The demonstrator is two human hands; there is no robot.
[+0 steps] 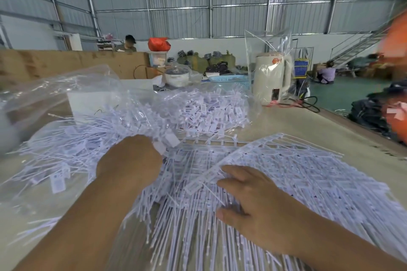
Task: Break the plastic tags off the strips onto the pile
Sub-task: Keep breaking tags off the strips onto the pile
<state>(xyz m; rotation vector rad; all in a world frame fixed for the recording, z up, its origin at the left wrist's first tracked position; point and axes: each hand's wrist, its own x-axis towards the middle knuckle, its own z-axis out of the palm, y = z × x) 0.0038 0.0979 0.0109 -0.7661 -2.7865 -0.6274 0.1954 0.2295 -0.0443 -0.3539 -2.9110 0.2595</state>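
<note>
Left hand: our left hand is curled, knuckles toward the camera, and we see white tags poking out beyond its fingers; we judge it is gripping a few tags at the head of a strip, though the fingertips themselves are hidden.
Right hand: our right hand lies flat with fingers spread, pressing down on the stack of strips – holding it steady, not gripping.
Strips: the unbroken strips lie in fanned sheets on the table, under and to the right of our right hand; their thin tails run toward us.
Pile: loose tags sit in a wide pile just beyond the hands, spilling to the left as well; a clear plastic bag slumps over its far left side.
Progress: we judge the job well under way but far from finished – the pile is large; the stack under our right hand looks thick, many sheets deep.
What is left: each remaining sheet has its tags attached.
Background: a cream kettle stands at the table's far edge.
</note>
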